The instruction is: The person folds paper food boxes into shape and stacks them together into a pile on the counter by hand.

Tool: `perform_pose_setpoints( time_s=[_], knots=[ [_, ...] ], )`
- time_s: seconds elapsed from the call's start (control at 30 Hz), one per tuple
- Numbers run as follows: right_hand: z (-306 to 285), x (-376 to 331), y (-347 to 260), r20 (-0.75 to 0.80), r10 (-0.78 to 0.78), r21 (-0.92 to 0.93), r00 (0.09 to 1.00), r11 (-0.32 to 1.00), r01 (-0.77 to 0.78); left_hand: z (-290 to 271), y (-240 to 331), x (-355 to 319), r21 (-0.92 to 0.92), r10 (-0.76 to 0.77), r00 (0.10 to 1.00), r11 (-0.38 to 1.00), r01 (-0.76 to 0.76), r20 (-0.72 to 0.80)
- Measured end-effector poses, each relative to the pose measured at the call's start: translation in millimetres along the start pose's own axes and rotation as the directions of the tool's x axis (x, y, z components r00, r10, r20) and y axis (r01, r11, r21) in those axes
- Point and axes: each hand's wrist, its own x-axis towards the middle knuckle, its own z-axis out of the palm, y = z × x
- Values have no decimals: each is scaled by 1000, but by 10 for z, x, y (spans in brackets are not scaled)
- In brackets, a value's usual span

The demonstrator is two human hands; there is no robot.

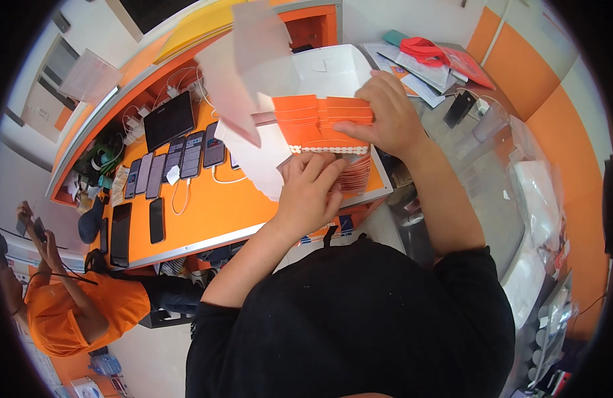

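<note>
Folding orange paper strips (pixel 323 119) in the white box (pixel 333 66) at the counter's (pixel 207 212) right edge, we pinched them with right hand (pixel 386 116) and left hand (pixel 310 189); most looked stacked, few left.

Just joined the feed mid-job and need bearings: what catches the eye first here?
At centre, both hands work a stack of orange cards: the left hand presses it from below and the right hand pinches the top of the orange cards in a white box. To the left, phones lie in a row on the orange counter. At lower left sits a person in an orange shirt.
</note>
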Motion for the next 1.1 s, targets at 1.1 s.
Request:
perform_pose_setpoints(
  time_s=[1.1],
  knots=[
    [21, 392, -562, 548, -133, -173, 826, 948, 267, 126, 57, -120, 237, -127, 991, 963, 131, -30]
  ],
)
